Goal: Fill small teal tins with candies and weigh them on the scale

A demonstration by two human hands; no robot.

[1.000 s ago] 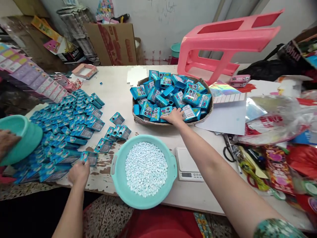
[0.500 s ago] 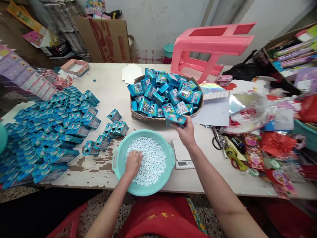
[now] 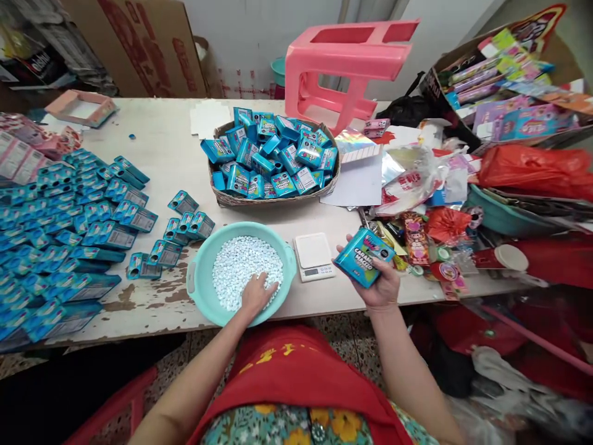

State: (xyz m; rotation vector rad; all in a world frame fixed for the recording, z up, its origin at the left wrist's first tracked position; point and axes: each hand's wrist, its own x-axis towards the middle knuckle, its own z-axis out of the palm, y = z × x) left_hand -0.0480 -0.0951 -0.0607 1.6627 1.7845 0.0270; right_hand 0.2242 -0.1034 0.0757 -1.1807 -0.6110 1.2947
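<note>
In my right hand [image 3: 384, 289] a small blue candy box [image 3: 364, 256] lies tilted, its printed front turned up, gripped between thumb and fingers. It is beyond the right side of a white digital scale [image 3: 314, 252]. My left hand [image 3: 257, 295] rests in a turquoise basin [image 3: 201, 295], fingers apart and touching the small white pellets [image 3: 229, 262]; the fingertips are partly sunk among them. Behind the basin stands a cardboard tray [image 3: 273, 202] heaped with more blue boxes [image 3: 265, 154]. Several blue boxes with round holes [image 3: 165, 252] stand left of the basin.
Many blue boxes in rows [image 3: 78, 228] cover the table's left side. A pink plastic stool [image 3: 345, 59] lies on its side at the back. Scattered packaging [image 3: 417, 179], a carton of colourful packs [image 3: 509, 93] and a paper cup [image 3: 509, 258] crowd the right.
My right hand has brought the blue box from the front of the cardboard tray to the right of the scale, turning its front up. My left hand has shifted rightward within the basin, and the view has swung right.
</note>
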